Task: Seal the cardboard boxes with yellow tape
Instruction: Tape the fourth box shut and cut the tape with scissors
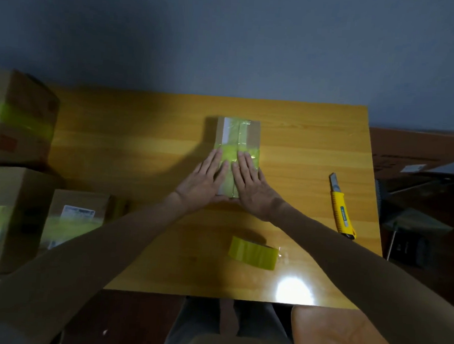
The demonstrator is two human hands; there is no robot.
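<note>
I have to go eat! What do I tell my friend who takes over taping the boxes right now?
Left hand: flat, pressing the tape on the small box.
Right hand: flat, pressing beside it.
The small box sits mid-table, with yellow tape lengthwise and across.
Tape roll lies near the front edge, the yellow knife to the right.
Done: this box looks taped; the blurry boxes at left show yellow tape too.
Left: finish smoothing it down.

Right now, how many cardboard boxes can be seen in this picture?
4. The centre box lies on the table under the left hand and right hand. At left stand the far box, the edge box below it, and the labelled box. More may be hidden offscreen.
</note>
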